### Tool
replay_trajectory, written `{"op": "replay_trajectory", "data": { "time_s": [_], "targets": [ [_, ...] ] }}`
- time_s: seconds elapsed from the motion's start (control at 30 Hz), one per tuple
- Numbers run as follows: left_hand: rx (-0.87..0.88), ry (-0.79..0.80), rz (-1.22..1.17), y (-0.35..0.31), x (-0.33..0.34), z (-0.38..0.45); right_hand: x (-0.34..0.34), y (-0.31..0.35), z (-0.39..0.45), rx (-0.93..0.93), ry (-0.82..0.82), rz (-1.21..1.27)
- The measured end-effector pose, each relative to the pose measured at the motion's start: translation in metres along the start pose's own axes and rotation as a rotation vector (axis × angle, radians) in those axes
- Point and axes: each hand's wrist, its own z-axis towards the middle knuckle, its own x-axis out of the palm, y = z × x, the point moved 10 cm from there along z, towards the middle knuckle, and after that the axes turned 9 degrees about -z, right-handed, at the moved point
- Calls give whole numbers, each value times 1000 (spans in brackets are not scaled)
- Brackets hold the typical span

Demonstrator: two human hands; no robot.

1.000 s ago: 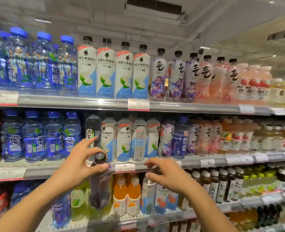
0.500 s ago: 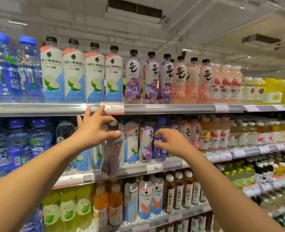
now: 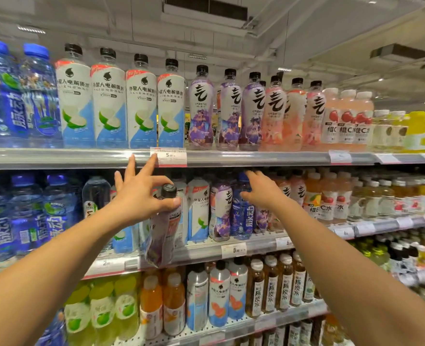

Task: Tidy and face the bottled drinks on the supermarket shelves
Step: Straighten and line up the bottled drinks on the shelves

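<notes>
Left hand (image 3: 141,196) pinches the neck of a purple-labelled bottle (image 3: 162,228), held tilted before the middle shelf (image 3: 306,239); other fingers spread. Right hand (image 3: 262,192) grips a blue bottle (image 3: 242,211) standing on that shelf

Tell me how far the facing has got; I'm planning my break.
Done: the top shelf row stands upright, labels forward. In hand: the left hand holds a purple-label bottle by its neck, off the shelf; the right hand grips a blue bottle standing among purple ones. Left: sorting that mixed middle shelf.
</notes>
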Motion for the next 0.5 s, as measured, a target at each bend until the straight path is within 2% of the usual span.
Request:
{"op": "replay_trajectory", "data": {
  "time_s": [0.13, 0.23, 0.37, 0.5],
  "targets": [
    [11, -1, 1, 2, 3, 0, 5, -5, 10, 51, 6, 28],
    [23, -1, 0, 3, 4, -2, 5, -13, 15, 106, -20, 150],
    [33, 1, -6, 6, 5, -2, 0, -18, 9, 154, -123, 379],
    [44, 5, -22, 7, 5, -3, -3, -19, -5, 165, -190, 431]
  ]
}}
